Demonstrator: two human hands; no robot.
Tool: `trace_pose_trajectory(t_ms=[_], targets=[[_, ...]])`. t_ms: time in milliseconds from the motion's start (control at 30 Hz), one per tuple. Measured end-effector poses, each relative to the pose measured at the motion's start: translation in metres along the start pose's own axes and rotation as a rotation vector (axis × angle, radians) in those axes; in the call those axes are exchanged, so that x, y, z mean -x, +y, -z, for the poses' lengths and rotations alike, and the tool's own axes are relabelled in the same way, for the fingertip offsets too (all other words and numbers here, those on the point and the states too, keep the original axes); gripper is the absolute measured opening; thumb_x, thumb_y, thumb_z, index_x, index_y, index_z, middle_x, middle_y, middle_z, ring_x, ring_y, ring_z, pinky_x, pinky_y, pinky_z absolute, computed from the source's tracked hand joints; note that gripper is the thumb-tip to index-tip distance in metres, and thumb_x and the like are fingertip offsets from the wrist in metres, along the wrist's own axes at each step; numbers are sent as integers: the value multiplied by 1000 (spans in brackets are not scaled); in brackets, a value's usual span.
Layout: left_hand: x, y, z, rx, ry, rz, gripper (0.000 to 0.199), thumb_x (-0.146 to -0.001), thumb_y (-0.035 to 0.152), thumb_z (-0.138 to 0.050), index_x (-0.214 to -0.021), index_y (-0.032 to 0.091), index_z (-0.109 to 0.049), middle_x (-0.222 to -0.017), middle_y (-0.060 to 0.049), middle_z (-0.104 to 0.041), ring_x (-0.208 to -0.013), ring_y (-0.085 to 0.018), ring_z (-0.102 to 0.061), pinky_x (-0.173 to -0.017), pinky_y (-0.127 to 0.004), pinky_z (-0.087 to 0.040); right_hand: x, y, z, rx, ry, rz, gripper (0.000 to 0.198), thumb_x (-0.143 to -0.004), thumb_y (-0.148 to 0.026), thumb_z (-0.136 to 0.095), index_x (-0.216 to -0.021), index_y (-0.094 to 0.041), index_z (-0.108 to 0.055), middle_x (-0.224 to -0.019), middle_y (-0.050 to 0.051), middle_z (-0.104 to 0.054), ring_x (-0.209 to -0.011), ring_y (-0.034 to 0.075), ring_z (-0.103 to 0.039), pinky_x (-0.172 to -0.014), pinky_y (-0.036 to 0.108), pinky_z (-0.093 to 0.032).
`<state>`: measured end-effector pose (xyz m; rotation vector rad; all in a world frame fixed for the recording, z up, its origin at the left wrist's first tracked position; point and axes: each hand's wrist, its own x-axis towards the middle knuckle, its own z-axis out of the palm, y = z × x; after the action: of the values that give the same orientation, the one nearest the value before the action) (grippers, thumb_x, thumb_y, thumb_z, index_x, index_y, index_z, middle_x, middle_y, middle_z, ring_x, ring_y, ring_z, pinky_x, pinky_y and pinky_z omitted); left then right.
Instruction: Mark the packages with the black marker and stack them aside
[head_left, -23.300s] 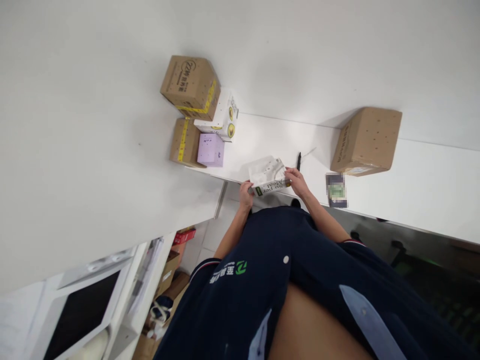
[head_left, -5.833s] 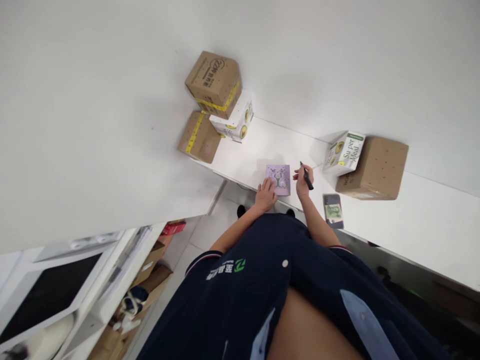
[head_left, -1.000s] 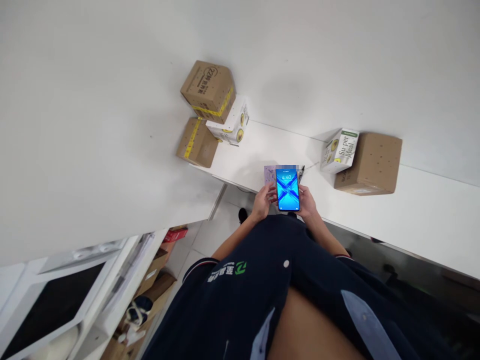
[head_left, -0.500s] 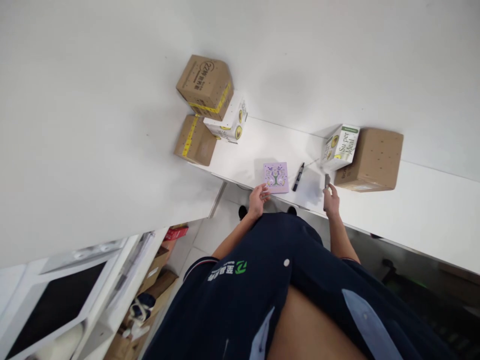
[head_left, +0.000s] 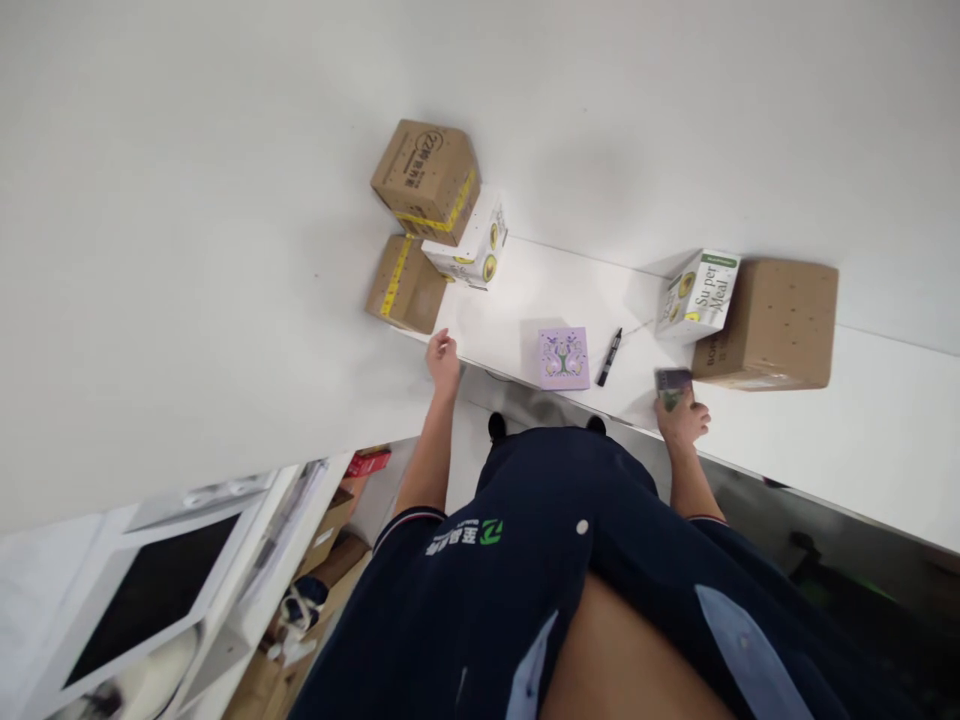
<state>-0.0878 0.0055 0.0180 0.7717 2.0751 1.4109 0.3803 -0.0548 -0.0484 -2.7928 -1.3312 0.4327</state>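
Observation:
At the front edge of the white table, my right hand [head_left: 681, 418] grips the near end of a dark, flat, phone-like rectangle [head_left: 673, 381]. Its face, greenish near the fingers, is turned up toward me. My left hand [head_left: 443, 358] hovers by the table edge just in front of the lower cardboard box [head_left: 411, 285]. Its fingers are loosely bent and I see nothing in them. Between the hands lie a lilac patterned box [head_left: 564, 358] and a black marker [head_left: 610, 357], neither touched.
Another cardboard box [head_left: 427, 180] rests above a white carton [head_left: 480, 240] at the left. On the right stand a white "Su per Meal" carton [head_left: 699, 295] and a large cardboard box [head_left: 784, 322]. A shelf unit holding a microwave-like appliance [head_left: 154, 600] is at lower left.
My left hand has left the lilac box and moved left toward the cardboard boxes. The phone-like rectangle, edge-on before, now shows its face. The view has shifted slightly.

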Motion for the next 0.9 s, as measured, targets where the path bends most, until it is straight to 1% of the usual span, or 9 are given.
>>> trace_pose_trajectory(t_ms=[67, 133, 200, 300, 400, 500, 633, 767, 900], targets=[[-28, 8, 17, -268, 70, -93, 41, -83, 19, -56, -123, 17, -64, -122, -14, -64, -115, -24, -60, -106, -40, -46, 0, -8, 6, -1, -7, -1, 74, -85, -47, -61, -150, -16, -42, -135, 27, -47, -123, 45, -48, -94, 60, -42], [-52, 18, 33, -532, 124, -167, 52, -82, 20, -59, -133, 14, -59, -138, -19, -55, -135, -31, -46, -116, -47, -36, 6, -27, 15, -27, -11, 67, 74, -87, -44, -59, -152, -15, -40, -139, 28, -45, -125, 44, -48, -95, 60, -43], [-73, 27, 45, -724, 132, -192, 66, -81, 24, -63, -144, 13, -50, -151, -22, -41, -144, -37, -35, -120, -54, -29, 23, -58, 24, -75, -58, 256, 74, -90, -46, -55, -154, -13, -36, -144, 29, -42, -131, 42, -45, -99, 57, -43], [-97, 36, 55, -901, 53, -195, 82, -79, 33, -69, -153, 17, -39, -160, -22, -27, -150, -42, -24, -121, -59, -24, 61, -117, 31, -91, -165, 516, 77, -94, -56, -48, -158, -19, -30, -156, 26, -30, -133, 40, -45, -100, 54, -44], [-111, 40, 58, -1003, -12, -114, 87, -79, 43, -70, -156, 19, -35, -163, -22, -22, -150, -44, -22, -119, -62, -23, 97, -167, 27, 45, -284, 681, 79, -91, -64, -50, -159, -28, -29, -165, 19, -20, -139, 48, -37, -101, 62, -41], [-115, 39, 60, -1047, -68, 54, 87, -81, 53, -67, -155, 20, -36, -160, -24, -30, -146, -47, -28, -115, -66, -28, 113, -188, 15, 133, -288, 741, 87, -87, -66, -55, -160, -27, -29, -169, 18, -13, -142, 57, -23, -101, 73, -34], [-117, 32, 60, -1081, -79, 66, 85, -80, 55, -69, -152, 22, -37, -155, -24, -37, -145, -46, -30, -113, -66, -31, 103, -193, 1, 103, -218, 748, 90, -84, -62, -60, -160, -27, -27, -169, 18, -9, -141, 59, -20, -100, 72, -35], [-119, 28, 57, -1019, -83, 64, 83, -81, 53, -69, -152, 24, -35, -164, -23, -20, -151, -44, -21, -114, -66, -30, 69, -208, -1, 62, -178, 732, 89, -85, -61, -60, -159, -22, -29, -168, 22, -11, -140, 57, -22, -100, 72, -35], [-122, 26, 58, -967, -112, 113, 84, -80, 49, -70, -152, 26, -35, -169, -19, -5, -155, -42, -11, -118, -65, -25, 16, -224, 10, 29, -103, 639, 84, -88, -58, -58, -156, -17, -33, -164, 26, -18, -139, 56, -23, -102, 71, -30]])
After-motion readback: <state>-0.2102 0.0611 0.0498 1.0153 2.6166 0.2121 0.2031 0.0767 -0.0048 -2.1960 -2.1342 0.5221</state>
